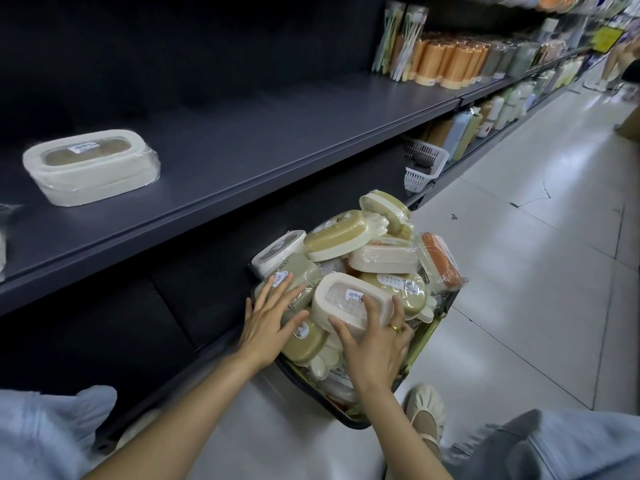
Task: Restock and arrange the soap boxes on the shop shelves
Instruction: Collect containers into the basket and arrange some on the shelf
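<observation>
While both hands are down in the crate [431, 336] on the floor, the shelf [277, 140] above has just one wrapped soap box [90, 167] sitting on it, over toward the left, lying flat with its label up. The crate is heaped with soap boxes [349, 237], all shrink-wrapped, mostly cream with olive or tan lids, plus an orange one [441, 263] tilted on edge at the far right side.

Right hand [375, 344] is curled around the near end of a cream box [349, 301] at the top of the pile, thumb on the left side and fingers wrapped over the right edge, so it's gripping that one. There's a gold ring [394, 328] on one finger. Left hand [266, 323] is flat with fingers spread, resting on the olive boxes [301, 275] just left of the cream one, not holding anything, just pressing or steadying, can't really tell which.

The crate sits right up against the bottom of the dark shelving unit. Further along the same shelf there are orange tubes [450, 62] and packs of straws or something similar [401, 39], and a white basket [424, 164] on the level below. A cream shoe [424, 412] shows beside the crate on the tile floor [540, 271]
</observation>
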